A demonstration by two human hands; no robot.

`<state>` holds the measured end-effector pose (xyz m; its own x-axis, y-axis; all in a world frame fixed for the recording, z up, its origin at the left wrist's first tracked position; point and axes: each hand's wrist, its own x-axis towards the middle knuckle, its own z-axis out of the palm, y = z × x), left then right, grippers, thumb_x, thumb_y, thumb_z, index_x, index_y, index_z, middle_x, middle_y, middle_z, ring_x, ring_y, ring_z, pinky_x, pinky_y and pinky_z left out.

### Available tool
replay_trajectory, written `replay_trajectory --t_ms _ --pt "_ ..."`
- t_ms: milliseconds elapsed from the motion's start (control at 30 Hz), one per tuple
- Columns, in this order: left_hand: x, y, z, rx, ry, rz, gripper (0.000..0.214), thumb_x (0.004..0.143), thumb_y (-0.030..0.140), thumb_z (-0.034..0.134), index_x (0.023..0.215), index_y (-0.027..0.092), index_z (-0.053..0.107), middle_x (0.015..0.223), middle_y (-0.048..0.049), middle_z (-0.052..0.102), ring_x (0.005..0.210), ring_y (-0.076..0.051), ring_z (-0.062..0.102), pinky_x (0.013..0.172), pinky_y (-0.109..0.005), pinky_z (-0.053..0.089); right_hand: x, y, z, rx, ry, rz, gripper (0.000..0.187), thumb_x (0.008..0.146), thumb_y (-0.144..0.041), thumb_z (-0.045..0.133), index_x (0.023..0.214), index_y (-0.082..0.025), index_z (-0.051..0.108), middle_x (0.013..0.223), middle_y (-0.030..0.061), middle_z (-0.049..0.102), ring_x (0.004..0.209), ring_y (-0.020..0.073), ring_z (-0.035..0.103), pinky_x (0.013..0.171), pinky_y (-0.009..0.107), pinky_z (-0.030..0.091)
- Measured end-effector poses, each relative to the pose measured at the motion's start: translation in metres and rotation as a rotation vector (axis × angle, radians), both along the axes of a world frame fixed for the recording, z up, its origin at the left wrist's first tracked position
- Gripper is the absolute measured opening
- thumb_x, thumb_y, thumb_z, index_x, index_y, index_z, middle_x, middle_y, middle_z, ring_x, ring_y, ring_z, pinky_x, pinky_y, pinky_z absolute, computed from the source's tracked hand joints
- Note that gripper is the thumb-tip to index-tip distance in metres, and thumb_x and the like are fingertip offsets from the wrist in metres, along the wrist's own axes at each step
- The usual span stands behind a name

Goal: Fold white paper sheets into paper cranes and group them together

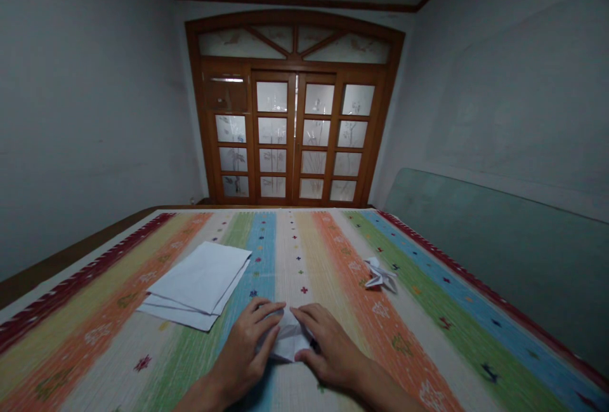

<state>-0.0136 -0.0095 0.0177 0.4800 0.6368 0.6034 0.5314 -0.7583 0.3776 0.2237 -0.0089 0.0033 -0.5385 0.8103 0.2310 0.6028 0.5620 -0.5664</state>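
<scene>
The left hand (240, 348) and right hand (330, 345) hold down a folded white paper (288, 336) with bent fingers on a striped cloth (295, 253), between a stack of paper (197, 285) and a little paper shape (379, 275).

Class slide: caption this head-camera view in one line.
Left hand and right hand press folded white paper beside a paper stack.
</scene>
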Motion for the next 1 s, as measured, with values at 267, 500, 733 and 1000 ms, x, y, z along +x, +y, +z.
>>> replay_trajectory --t_ms 267,500,733,1000 --pt "0.002 -0.001 0.003 -0.063 -0.102 -0.015 0.022 0.096 0.021 0.055 0.102 0.021 0.075 0.107 -0.0113 0.078 0.108 -0.028 0.068 0.098 -0.047 0.056 0.001 0.0 -0.001 0.003 -0.002 -0.002 0.072 0.079 -0.025 0.074 0.146 -0.02 0.049 0.138 0.015 0.057 0.126 0.0304 0.051 0.112 0.047 0.038" --pt "0.002 -0.006 0.002 -0.065 -0.085 -0.049 0.019 0.092 0.018 0.059 0.102 0.02 0.074 0.108 -0.013 0.077 0.103 -0.026 0.072 0.093 -0.039 0.059 0.001 -0.001 -0.003 0.006 -0.004 -0.008 0.072 0.08 -0.026 0.074 0.147 -0.019 0.048 0.14 0.0154 0.056 0.128 0.0309 0.05 0.113 0.048 0.037" --pt "0.003 -0.009 0.006 -0.114 -0.058 -0.072 0.014 0.092 0.018 0.059 0.098 0.02 0.071 0.109 -0.0125 0.075 0.104 -0.026 0.071 0.094 -0.037 0.057 0.0 -0.002 0.001 0.002 -0.009 -0.012 0.069 0.08 -0.024 0.074 0.144 -0.018 0.05 0.138 0.0159 0.057 0.127 0.0301 0.051 0.113 0.047 0.038" --pt "0.003 -0.011 0.008 -0.223 -0.084 -0.093 0.01 0.093 0.023 0.057 0.097 0.022 0.066 0.106 -0.0113 0.074 0.103 -0.026 0.07 0.094 -0.037 0.055 0.0 -0.002 0.0 0.027 0.017 -0.005 0.056 0.08 -0.026 0.075 0.133 -0.018 0.058 0.132 0.0134 0.06 0.123 0.0291 0.052 0.11 0.044 0.04"
